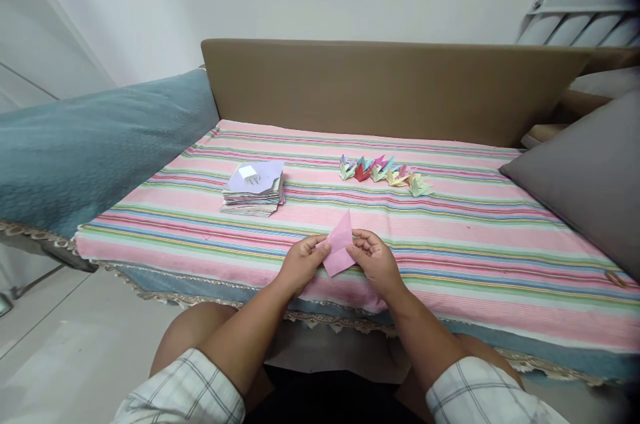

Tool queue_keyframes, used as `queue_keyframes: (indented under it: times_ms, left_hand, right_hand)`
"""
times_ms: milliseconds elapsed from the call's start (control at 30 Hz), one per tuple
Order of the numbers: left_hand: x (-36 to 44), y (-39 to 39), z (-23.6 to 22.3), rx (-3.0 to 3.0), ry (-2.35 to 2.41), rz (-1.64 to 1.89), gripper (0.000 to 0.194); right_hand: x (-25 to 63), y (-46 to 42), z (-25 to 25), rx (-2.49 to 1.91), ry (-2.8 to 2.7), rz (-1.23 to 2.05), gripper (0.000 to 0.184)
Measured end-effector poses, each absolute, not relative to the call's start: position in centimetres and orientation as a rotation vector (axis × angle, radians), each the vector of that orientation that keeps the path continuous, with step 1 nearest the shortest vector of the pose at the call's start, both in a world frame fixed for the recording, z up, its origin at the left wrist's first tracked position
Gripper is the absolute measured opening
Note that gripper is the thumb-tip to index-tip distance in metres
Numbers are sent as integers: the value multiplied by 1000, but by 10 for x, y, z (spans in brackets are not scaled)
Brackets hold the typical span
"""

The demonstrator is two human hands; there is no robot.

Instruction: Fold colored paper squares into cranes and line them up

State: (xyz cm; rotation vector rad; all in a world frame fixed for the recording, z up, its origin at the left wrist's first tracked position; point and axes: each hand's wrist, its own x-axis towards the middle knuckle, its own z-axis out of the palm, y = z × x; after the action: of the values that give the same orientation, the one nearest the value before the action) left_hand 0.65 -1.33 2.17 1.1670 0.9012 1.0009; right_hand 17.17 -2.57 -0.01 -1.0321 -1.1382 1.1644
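A partly folded sheet of pink origami paper [340,244] is held up between my two hands, one pointed corner facing away from me. My left hand [303,261] pinches its left edge between thumb and fingers. On the opposite edge, my right hand [375,261] grips it the same way, thumb on top. Beyond my hands lie several folded paper cranes [380,172] in two close rows, in red, green, yellow, purple and blue. Left of them stands a stack of square paper [254,201], with a small white object [249,175] on top.
A striped cloth [475,211] covers the seat under everything. Behind it rises a brown backrest [390,87]. The blue-covered armrest [115,131] bounds the left side, and a grey cushion [590,171] leans at the right. A small brown item [616,279] lies near that cushion.
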Motion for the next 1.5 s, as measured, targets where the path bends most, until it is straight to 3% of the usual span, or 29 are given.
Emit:
queue_keyframes:
  times_ms: [133,267,467,633,800,1000,1133,1233,1367,1500]
  left_hand:
    - [3,-9,22,1175,1001,1029,60]
    - [0,-5,20,1304,1068,1000,58]
    - [-4,-5,28,1567,1141,825,56]
    - [-6,2,28,1680,1222,806,64]
    - [-8,12,25,1687,1248,842,80]
    - [-3,17,29,1982,1349,730,76]
    - [2,19,24,2190,1369,659,73]
    - [-4,23,23,2281,1386,727,63]
    - [-27,27,27,2344,1528,852,30]
    - [-45,22,29,2321,1554,695,24]
  right_hand:
    - [169,-25,-2,-1040,-1082,1159,38]
    - [168,-26,0,-1049,-1019,1163,38]
    - [175,-23,3,-1042,-966,1215,67]
    - [179,-23,2,-1283,-1181,1075,35]
    - [180,-26,2,-1515,-1295,913,25]
    - [182,-30,6,-1682,-1680,406,15]
    - [179,-33,6,-1472,-1962,45,14]
    - [177,-34,0,-1372,-2087,54,18]
    - [180,-30,-11,-1366,-2086,127,18]
    - [182,-29,-13,-1341,-2069,150,19]
